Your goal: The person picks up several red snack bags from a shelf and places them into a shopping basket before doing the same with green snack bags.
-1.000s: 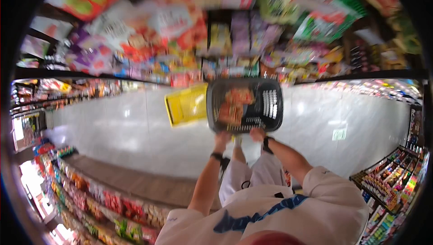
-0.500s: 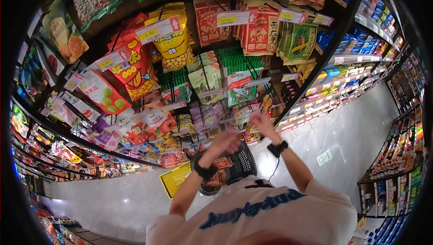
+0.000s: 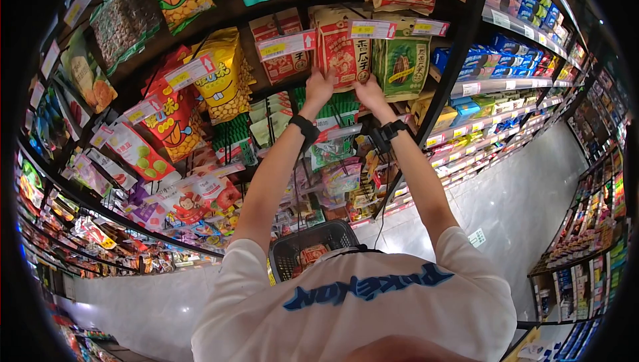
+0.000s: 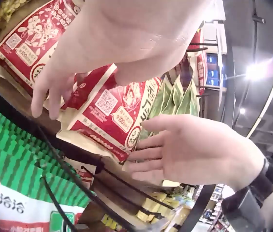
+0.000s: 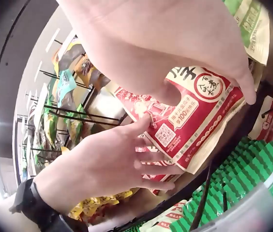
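A red and cream bag of sunflower seeds [image 3: 341, 45] hangs at the front of a row on the shelf rack. My left hand [image 3: 319, 90] is at its lower left edge, thumb against the front and fingers extended beside it in the right wrist view. At the lower right edge is my right hand [image 3: 373, 95]; the left wrist view shows its fingers straight and spread, fingertips right at the bag's side. A similar red bag [image 4: 32, 36] hangs to the left, and green seed bags [image 3: 401, 65] hang to the right.
Price tags [image 3: 371, 29] on hooks stick out in front of the bags. Green-striped packets [image 4: 25, 169] hang below on black prongs. A dark shopping basket [image 3: 283, 255] holding red packages stands low before my body. Shelves with blue boxes [image 3: 512, 62] are at the right.
Both hands have let go of the basket, risen past the lower packets and reached the red seed bag. The view has tilted up from the floor to the shelf.
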The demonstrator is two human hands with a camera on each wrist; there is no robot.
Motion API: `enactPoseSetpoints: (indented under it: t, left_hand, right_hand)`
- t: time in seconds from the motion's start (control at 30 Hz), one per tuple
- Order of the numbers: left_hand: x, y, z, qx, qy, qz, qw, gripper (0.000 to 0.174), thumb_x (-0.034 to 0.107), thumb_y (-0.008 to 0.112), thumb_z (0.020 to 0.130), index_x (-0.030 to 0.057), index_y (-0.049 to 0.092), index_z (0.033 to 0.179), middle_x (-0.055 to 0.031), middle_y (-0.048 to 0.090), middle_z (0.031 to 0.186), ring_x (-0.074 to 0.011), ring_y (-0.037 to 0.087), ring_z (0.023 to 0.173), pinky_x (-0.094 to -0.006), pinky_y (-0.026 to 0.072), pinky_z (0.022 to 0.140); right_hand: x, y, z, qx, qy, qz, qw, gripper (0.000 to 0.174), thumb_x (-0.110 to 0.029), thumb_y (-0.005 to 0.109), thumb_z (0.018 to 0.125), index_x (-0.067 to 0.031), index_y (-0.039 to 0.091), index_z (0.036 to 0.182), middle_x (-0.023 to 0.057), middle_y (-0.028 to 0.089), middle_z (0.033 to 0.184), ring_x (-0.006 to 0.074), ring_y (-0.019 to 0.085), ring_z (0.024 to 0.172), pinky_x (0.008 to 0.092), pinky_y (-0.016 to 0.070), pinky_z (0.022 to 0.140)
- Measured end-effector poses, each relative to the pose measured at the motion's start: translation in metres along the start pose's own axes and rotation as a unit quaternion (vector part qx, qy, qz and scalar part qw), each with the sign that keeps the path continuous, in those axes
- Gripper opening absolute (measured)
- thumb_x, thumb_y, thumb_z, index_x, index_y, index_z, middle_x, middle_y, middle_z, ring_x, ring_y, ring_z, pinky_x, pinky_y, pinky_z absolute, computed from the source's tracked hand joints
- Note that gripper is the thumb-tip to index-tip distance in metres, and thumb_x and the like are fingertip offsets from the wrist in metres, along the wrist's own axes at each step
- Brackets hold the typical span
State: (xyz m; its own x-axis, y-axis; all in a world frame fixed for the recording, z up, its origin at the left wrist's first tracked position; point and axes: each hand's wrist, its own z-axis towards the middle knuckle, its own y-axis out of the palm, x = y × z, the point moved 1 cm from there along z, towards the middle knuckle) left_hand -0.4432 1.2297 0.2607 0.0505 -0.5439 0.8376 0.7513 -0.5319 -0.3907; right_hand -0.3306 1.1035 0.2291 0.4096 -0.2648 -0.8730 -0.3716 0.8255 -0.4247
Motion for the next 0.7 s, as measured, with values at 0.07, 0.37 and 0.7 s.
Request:
enactPoseSetpoints:
  t: [0.07,0.37,0.7]
  left_hand:
    - [-0.026,0.006,0.016,0.033,0.064,0.04,0.997,0.05,0.041,0.051,0.096,-0.0052,0.045,0.114,-0.0267,0.067,0.094,-0.0412,0.065,0.092,-0.0452,0.0504,0.08]
    - [0.018,-0.058,-0.023,0.022,0.068,-0.066,0.995,0.048,0.042,0.045,0.099,-0.0047,0.052,0.094,-0.0199,0.064,0.079,-0.0311,0.064,0.074,-0.0408,0.0468,0.07]
    - [0.061,-0.051,-0.091,-0.028,0.08,-0.152,0.985,0.044,0.041,0.046,0.1,-0.0031,0.047,0.099,-0.0209,0.065,0.087,-0.0256,0.065,0.078,-0.0384,0.0474,0.071]
  right_hand:
    - [0.007,0.004,-0.004,0.016,-0.035,-0.058,0.998,0.062,-0.03,0.06,0.087,0.0075,0.039,0.132,0.0266,0.061,0.116,0.0379,0.062,0.104,0.0396,0.0496,0.086]
    - [-0.034,-0.03,-0.088,0.05,-0.053,0.079,0.994,0.047,-0.042,0.064,0.091,0.0023,0.055,0.101,0.0078,0.06,0.088,0.0157,0.056,0.08,0.0286,0.0451,0.072]
    - [-0.072,-0.065,-0.139,-0.045,-0.018,0.43,0.901,0.044,-0.024,0.07,0.088,0.0026,0.055,0.119,0.0103,0.065,0.11,0.0134,0.063,0.095,0.0287,0.05,0.083]
